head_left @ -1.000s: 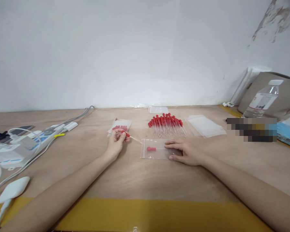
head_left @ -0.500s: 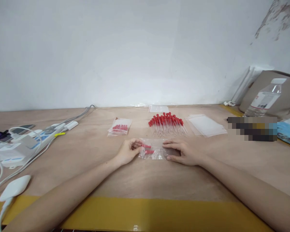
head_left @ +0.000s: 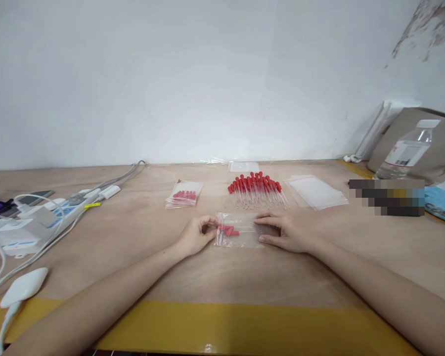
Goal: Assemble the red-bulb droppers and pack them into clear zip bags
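A clear plastic zip bag (head_left: 246, 238) lies flat between my hands on the table, with several red-ended pieces (head_left: 230, 231) inside at its left. My left hand (head_left: 199, 235) pinches the bag's left end between thumb and fingers. At the right end, my right hand (head_left: 287, 232) holds the bag with thumb and forefinger along it, the fingers slightly curled. Beyond the bag is a row of droppers (head_left: 257, 188) with red bulbs and thin clear stems. Left of them, filled zip bags (head_left: 184, 195) with red bulbs lie in a stack.
Flat zip bags (head_left: 317, 193) lie right of the droppers, and a small white packet (head_left: 244, 167) is near the wall. A power strip (head_left: 61, 213) with cables and a white charger (head_left: 24, 287) occupy the left. A water bottle (head_left: 408, 151) and a blue packet (head_left: 441, 205) stand right.
The red pieces in the bag have shifted slightly right and lie closer together. My right hand has slid a little right along the bag, which lies flatter.
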`<state>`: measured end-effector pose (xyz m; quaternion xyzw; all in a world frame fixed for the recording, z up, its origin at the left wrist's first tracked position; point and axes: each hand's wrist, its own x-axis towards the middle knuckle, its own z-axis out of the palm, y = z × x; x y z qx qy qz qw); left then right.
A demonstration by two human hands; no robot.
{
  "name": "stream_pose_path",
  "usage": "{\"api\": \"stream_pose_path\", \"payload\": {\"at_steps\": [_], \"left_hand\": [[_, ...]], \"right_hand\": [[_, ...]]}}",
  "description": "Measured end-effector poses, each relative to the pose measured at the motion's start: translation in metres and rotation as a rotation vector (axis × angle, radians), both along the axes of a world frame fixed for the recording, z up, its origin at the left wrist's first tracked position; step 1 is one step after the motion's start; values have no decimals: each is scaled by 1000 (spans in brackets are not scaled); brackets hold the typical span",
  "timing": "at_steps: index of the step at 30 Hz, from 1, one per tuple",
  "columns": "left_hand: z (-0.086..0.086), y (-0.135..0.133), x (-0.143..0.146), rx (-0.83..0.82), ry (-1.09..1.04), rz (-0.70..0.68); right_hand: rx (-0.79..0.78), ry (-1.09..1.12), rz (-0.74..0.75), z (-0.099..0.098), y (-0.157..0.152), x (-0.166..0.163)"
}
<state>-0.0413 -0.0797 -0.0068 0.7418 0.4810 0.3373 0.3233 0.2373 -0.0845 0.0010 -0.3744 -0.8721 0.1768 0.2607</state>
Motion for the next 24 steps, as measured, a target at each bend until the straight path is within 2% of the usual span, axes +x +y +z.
{"api": "stream_pose_path", "payload": {"at_steps": [7,10,13,19,24], "left_hand": [[9,-4,2,92,41,-111],[9,-4,4,71,46,-34],[6,-3,6,118,108,50],[6,-2,4,100,146,-9],[10,-9,6,145,180,-31]], "right_hand": [[3,-15,1,-1,1,0],[0,-16,7,0,0,-1],[-7,-15,6,0,0,-1],[2,-6,-11,-1,-1,-1],[18,-13,1,0,-1,0]]}}
